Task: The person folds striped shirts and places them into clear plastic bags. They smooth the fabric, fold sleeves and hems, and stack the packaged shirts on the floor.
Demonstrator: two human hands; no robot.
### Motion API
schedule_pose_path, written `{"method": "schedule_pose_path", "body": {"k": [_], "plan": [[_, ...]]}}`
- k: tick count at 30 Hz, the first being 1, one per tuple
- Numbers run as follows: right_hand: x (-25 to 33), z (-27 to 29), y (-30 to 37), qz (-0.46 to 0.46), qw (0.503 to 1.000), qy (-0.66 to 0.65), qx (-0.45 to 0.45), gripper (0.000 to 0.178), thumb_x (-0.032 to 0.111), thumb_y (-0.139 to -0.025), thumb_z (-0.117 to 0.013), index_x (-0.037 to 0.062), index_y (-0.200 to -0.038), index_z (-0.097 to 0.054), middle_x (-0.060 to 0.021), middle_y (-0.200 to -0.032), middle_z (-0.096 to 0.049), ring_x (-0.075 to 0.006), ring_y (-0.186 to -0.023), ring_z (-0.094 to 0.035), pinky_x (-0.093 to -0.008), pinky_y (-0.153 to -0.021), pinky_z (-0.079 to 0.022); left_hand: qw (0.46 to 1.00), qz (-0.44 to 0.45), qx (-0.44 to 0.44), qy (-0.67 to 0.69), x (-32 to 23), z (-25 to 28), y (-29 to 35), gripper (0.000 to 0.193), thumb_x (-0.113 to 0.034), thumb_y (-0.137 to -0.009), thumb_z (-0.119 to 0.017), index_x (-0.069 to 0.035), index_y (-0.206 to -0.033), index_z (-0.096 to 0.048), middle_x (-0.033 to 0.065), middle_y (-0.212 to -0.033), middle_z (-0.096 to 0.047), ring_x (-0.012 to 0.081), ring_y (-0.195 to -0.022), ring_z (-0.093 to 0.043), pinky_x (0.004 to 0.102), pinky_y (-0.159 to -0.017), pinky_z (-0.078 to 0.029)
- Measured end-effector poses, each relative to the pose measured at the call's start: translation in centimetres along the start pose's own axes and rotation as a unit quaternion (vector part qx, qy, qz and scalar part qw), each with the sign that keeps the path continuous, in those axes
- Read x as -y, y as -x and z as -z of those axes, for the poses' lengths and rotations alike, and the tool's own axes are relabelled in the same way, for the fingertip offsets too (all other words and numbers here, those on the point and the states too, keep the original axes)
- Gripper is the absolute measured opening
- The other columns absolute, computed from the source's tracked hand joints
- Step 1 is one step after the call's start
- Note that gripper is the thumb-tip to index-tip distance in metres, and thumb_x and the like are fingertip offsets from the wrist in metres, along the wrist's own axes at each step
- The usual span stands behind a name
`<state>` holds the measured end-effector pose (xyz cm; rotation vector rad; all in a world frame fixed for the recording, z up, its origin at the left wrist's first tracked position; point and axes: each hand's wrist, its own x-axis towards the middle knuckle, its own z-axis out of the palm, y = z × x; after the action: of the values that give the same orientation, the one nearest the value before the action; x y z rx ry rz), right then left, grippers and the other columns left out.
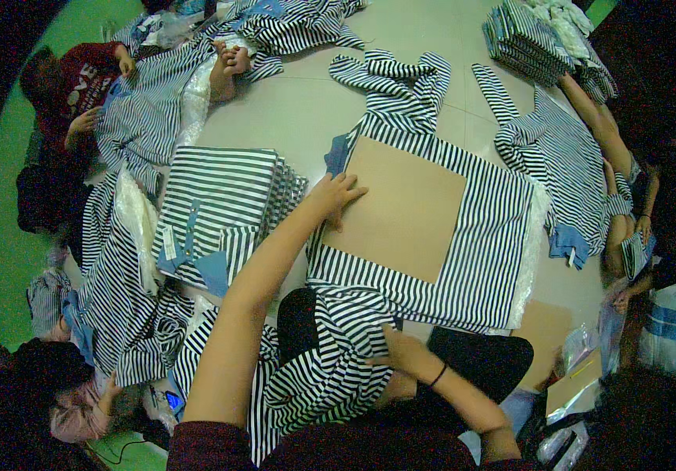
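Note:
A black-and-white striped shirt (495, 235) lies spread on the floor before me, with a flat brown cardboard sheet (409, 208) on top of it. My left hand (339, 198) rests with fingers spread at the sheet's left edge, beside the shirt's blue collar (337, 155). Closer to me, striped fabric (338, 345) lies bunched over my lap. There my right hand (410, 353), with a dark band at its wrist, is closed on the edge of this fabric; its fingertips are partly hidden. One sleeve (401, 94) lies crumpled beyond the sheet.
A stack of folded striped shirts (220, 188) stands left of my left forearm. Another stack (526, 43) is at the far right. Several people sit around with more striped shirts (562, 149). Clear plastic bags (577, 345) and cardboard (542, 337) lie at the lower right.

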<state>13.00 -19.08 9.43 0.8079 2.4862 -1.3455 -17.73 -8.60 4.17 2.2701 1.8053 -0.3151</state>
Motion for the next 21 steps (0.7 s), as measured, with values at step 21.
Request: {"method": "schedule_pose_path", "body": {"k": [21], "plan": [[1.8,11.9,-6.7,0.229,0.878,-0.386,0.166,0.023,0.022,-0.083,-0.04,0.0001,-0.088,-0.048,-0.0077,-0.088,-0.052,-0.0163,-0.08,-0.048,-0.029,-0.076,-0.038,0.995,0.069,0.041,0.054,-0.3,-0.1,0.1,0.102,-0.024,-0.039,-0.078,-0.027,-0.127,-0.025,0.0076,-0.132,-0.025,0.0283,-0.119,-0.026,0.0513,-0.085,-0.033]]}}
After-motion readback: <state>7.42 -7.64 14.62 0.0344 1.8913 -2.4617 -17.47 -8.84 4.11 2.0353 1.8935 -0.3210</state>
